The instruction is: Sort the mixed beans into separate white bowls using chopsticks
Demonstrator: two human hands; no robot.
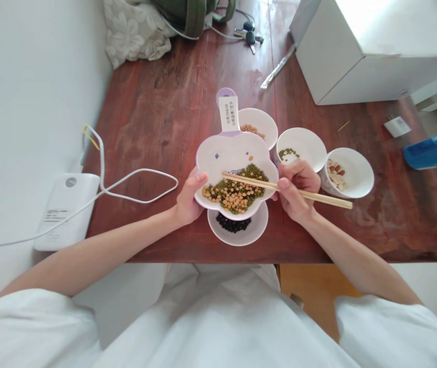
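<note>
My left hand [191, 199] grips the left rim of a white, purple-edged bowl [206, 153] with a labelled handle pointing away from me. Mixed green beans, black beans and yellow soybeans [237, 191] lie in its near half. My right hand [298, 189] is closed on a pair of chopsticks [318, 197], whose tips reach over the beans; some of its fingers are hidden near the bowl's right side. Beneath the near edge sits a white bowl [237, 237] of black beans [233, 224]. Behind the handle stands a bowl [268, 120] of soybeans, partly covered.
To the right are a bowl [310, 145] with green beans and a bowl [360, 174] with nuts. A white box [356, 66], keys [251, 38], a blue object [433, 148] and a plug [397, 126] lie farther out. A white cable [141, 201] loops at left.
</note>
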